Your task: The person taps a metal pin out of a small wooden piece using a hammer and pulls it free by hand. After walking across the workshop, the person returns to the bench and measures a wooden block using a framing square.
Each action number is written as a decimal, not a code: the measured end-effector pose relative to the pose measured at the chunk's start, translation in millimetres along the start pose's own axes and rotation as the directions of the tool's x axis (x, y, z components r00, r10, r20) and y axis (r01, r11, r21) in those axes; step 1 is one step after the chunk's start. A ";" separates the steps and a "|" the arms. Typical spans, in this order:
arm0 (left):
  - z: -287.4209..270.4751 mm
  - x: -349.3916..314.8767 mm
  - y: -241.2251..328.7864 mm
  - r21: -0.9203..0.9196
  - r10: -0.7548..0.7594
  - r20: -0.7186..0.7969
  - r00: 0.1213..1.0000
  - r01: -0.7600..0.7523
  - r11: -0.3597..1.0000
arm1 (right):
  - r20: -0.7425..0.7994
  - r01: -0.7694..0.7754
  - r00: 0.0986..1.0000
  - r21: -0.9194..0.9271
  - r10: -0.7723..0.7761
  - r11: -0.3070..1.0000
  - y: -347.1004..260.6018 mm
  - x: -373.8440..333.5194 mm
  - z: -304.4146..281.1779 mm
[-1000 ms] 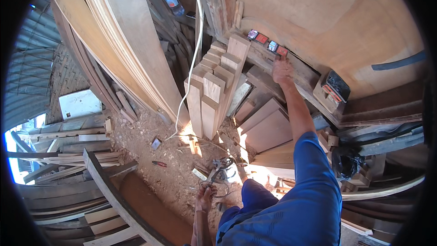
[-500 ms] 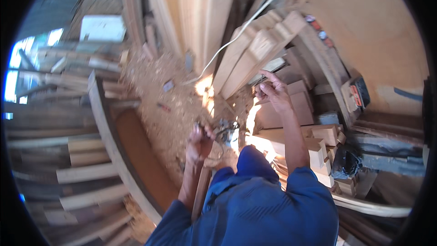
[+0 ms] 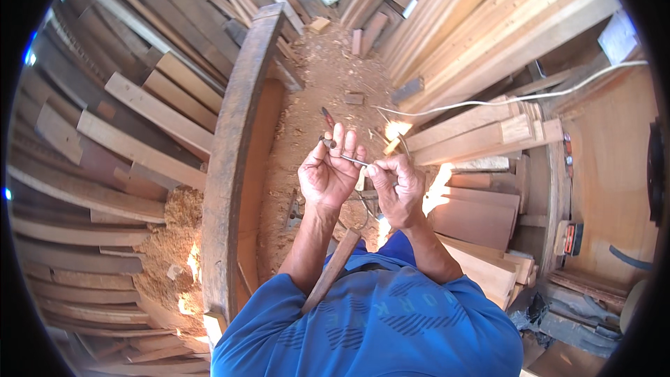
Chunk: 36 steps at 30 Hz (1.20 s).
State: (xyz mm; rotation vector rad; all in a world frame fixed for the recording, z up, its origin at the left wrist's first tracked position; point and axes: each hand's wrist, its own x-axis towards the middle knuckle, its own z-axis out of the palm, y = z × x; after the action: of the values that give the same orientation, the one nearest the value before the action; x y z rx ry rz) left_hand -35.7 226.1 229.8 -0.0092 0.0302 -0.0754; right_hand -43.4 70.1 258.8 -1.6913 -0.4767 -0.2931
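Note:
My left hand point(image 3: 328, 174) is turned palm up, a small dark metal piece point(image 3: 327, 142) pinched between its thumb and forefinger while the other fingers stay loosely raised. Just right of it, my right hand point(image 3: 398, 188) grips a thin metal rod point(image 3: 354, 161) between thumb and bent fingers. The rod's free end points at my left fingers; whether it touches them I cannot tell. A wooden stick point(image 3: 333, 269) lies slanted against my body by the left forearm. Below the hands, a dark cord point(image 3: 367, 213) loops down, partly hidden.
A thick wooden beam point(image 3: 241, 132) runs along my left, with stacked boards point(image 3: 150, 143) beyond it. Tall planks point(image 3: 481, 21) lean at the far right. A white cable point(image 3: 502, 103) crosses near cut timber point(image 3: 481, 129). A red-and-black tool point(image 3: 326, 117) lies on the shaving-strewn floor point(image 3: 328, 63).
My hands were apart and have come together in front of me, the right moving leftward and nearer. The view has turned, so the beam now stands closer to upright.

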 end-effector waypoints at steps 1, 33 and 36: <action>6.1 -9.5 13.0 -0.008 0.022 0.014 1.000 -0.022 1.000 | 0.017 0.018 1.000 0.007 -0.018 1.000 -9.7 -0.7 13.0; 87.7 -157.9 141.2 0.084 0.372 0.274 0.887 -0.407 0.909 | 0.060 0.421 0.905 0.029 -0.422 0.907 -121.1 -44.4 185.4; 93.8 -159.8 143.7 0.151 0.417 0.178 0.891 -0.444 0.883 | 0.061 0.493 0.867 0.031 -0.494 0.869 -119.4 -45.0 193.8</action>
State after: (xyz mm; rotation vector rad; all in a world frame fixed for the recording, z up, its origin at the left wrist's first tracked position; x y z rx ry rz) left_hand -181.3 382.2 326.8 0.1825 -0.1175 0.3719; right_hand -153.1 268.4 308.8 -1.5462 -0.9647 -0.6053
